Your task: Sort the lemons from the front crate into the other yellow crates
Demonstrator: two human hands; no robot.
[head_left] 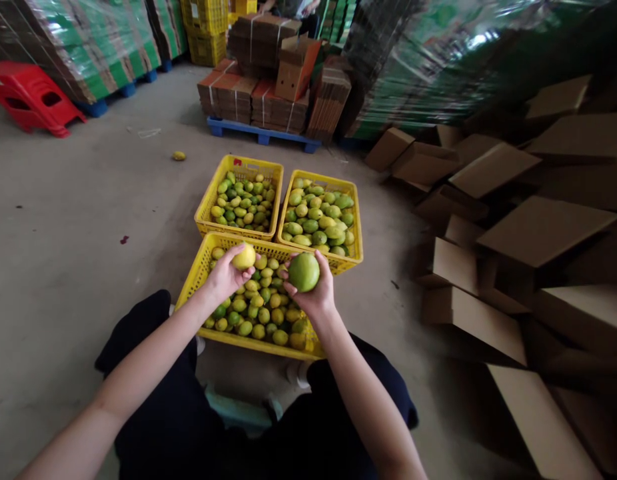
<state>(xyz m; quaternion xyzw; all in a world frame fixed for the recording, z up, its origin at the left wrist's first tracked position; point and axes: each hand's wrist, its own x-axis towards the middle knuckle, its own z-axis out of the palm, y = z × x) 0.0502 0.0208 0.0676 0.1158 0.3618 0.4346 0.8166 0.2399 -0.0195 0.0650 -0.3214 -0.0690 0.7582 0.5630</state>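
Observation:
My left hand (224, 275) is closed around a yellow lemon (244, 257). In my right hand (318, 292) rests a larger green citrus fruit (304, 272), held by the fingers and thumb. Both hands are raised over the near yellow crate (283, 349), which holds many yellow and green lemons (258, 313). Just beyond it stand two more yellow crates: the far left crate (203, 212) with small yellow-green fruit, and the far right crate (359, 233) with somewhat larger green and yellow fruit. My forearms hide part of the near crate's sides.
Open cardboard boxes (488, 323) pile up along the right. A blue pallet (262, 132) with bundled flat cartons (228, 93) stands ahead. One lemon (178, 156) lies on the floor. A red stool (31, 97) is at the left, near wrapped green stacks. Someone is partly visible behind the cartons.

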